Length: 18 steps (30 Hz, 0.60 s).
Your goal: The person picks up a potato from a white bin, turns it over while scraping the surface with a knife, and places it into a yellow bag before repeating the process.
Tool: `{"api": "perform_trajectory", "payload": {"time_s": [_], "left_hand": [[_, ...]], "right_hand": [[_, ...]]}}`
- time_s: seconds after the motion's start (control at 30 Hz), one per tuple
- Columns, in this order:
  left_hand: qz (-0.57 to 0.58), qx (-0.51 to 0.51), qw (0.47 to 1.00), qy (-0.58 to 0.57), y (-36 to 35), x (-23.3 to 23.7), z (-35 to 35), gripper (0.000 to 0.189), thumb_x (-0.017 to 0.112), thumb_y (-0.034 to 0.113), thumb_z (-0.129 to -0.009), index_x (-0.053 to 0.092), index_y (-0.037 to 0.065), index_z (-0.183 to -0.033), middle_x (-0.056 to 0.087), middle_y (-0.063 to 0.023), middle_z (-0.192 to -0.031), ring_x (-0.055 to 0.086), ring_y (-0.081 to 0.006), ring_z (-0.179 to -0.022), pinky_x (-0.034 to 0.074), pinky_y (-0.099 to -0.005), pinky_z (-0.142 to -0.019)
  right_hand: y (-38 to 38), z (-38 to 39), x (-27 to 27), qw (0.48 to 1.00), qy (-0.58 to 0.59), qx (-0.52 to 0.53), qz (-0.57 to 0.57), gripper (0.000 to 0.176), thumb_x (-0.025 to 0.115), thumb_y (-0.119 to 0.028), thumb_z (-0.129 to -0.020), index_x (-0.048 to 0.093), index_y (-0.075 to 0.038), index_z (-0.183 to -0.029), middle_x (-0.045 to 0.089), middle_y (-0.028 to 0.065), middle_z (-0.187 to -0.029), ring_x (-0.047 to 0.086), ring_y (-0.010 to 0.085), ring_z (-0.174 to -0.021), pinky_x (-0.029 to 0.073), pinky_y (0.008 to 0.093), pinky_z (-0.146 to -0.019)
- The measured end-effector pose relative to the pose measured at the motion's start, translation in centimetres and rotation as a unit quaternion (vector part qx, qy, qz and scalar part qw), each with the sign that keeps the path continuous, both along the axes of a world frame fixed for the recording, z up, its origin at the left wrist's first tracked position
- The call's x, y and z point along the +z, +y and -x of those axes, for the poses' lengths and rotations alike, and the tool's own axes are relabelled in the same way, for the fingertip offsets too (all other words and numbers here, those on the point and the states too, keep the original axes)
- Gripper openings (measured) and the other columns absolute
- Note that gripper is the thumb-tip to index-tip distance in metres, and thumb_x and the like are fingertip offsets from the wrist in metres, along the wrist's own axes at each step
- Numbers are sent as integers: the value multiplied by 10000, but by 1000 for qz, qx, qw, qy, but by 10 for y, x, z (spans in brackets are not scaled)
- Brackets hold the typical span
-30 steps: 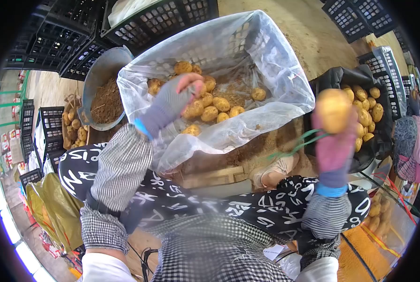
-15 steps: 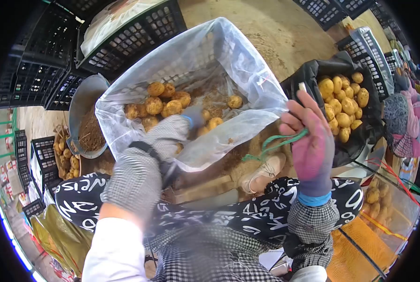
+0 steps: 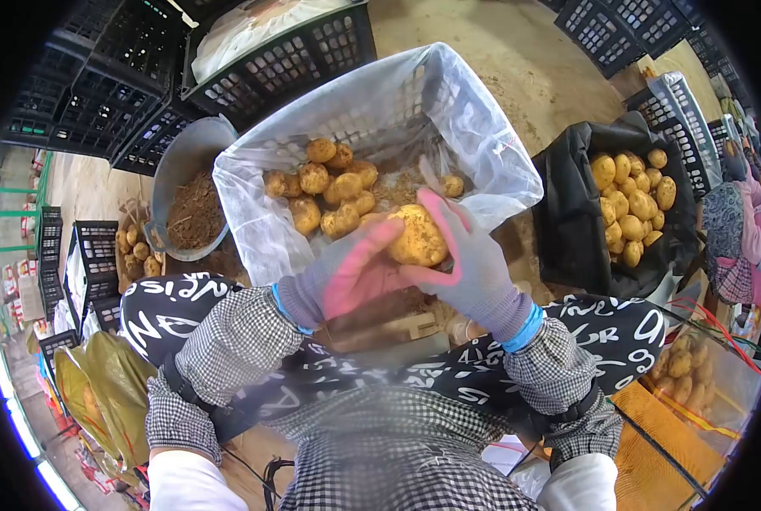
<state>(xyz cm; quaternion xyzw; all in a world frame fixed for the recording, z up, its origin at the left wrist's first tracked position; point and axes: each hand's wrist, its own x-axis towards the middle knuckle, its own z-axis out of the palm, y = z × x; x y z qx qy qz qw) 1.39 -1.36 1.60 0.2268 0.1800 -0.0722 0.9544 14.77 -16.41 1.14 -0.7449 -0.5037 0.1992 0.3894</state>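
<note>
In a grey and pink glove, my right hand point(image 3: 470, 260) is closed round a large yellow potato point(image 3: 418, 237). My left hand point(image 3: 351, 268), gloved alike, meets the potato's left side with its fingertips, its palm facing the potato. Both hands are over the near edge of a crate point(image 3: 257, 247) lined with translucent white sheet. Several soil-marked potatoes point(image 3: 344, 188) lie in the crate's left and middle part, and one small potato point(image 3: 453, 186) lies at its right. The near side of the crate is partly hidden behind my hands.
A black-lined crate point(image 3: 568, 221) at the right holds several potatoes. Left of the white-lined crate stands a basin point(image 3: 161, 192) with soil. Black crates point(image 3: 287, 64) stand at the back left. Another person point(image 3: 728, 226) is at the far right. My patterned trouser legs are below.
My left hand has come back from inside the crate. My right hand has moved left and now holds a potato between both hands. The green string is no longer visible.
</note>
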Motion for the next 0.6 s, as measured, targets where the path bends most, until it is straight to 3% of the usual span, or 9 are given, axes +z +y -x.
{"api": "perform_trajectory", "payload": {"time_s": [0.17, 0.27, 0.33, 0.43, 0.5, 0.57, 0.6], "left_hand": [[-60, -2, 997, 41, -5, 3, 6, 483, 447, 319, -1040, 367, 82, -1454, 527, -113, -1358, 590, -234, -1170, 504, -399, -999], [-14, -43, 999, -7, -1, 19, 1, 489, 454, 329, -1036, 375, 73, -1445, 532, -132, -1349, 608, -258, -1153, 515, -409, -987], [-12, -39, 999, 16, 3, 9, 6, 489, 458, 330, -1034, 374, 66, -1436, 531, -150, -1344, 617, -292, -1140, 522, -431, -981], [14, -25, 997, 72, 3, 1, 9, 495, 465, 346, -1027, 368, 66, -1425, 529, -172, -1337, 622, -331, -1132, 523, -466, -981], [35, -10, 993, 113, 1, -4, 12, 509, 474, 365, -1020, 363, 71, -1420, 528, -182, -1335, 623, -351, -1127, 519, -483, -987], [52, 8, 987, 154, -3, -13, 16, 530, 488, 390, -1009, 357, 77, -1416, 525, -189, -1335, 625, -368, -1119, 513, -492, -994], [42, 14, 988, 148, -2, -15, 16, 536, 489, 403, -1007, 360, 82, -1416, 529, -195, -1330, 627, -364, -1117, 515, -495, -988]], "right_hand": [[-3, 7, -6, 1000, -12, 9, 23, 869, 799, -355, -740, 375, -131, -1464, 492, 214, -1367, 558, 403, -1173, 490, 423, -946], [-2, 8, -8, 999, -22, 15, 47, 821, 757, -384, -777, 384, -96, -1449, 507, 207, -1347, 593, 391, -1121, 511, 417, -903], [1, 11, 2, 995, -19, 24, 99, 754, 675, -428, -852, 393, -30, -1426, 512, 203, -1337, 584, 364, -1140, 504, 408, -908], [0, 11, -10, 996, -39, 48, 67, 743, 670, -436, -856, 404, -31, -1419, 528, 195, -1317, 606, 353, -1098, 524, 408, -856], [0, 3, -23, 986, -119, 51, 101, 701, 689, -408, -859, 438, -44, -1404, 539, 194, -1322, 638, 356, -1042, 534, 401, -831], [-1, -1, -28, 992, -85, 31, 86, 642, 688, -384, -872, 479, -49, -1377, 559, 190, -1309, 650, 358, -1023, 537, 393, -827], [-1, 0, -23, 998, -10, 10, 54, 603, 678, -375, -883, 501, -46, -1357, 573, 186, -1294, 647, 358, -1032, 535, 388, -836]]}}
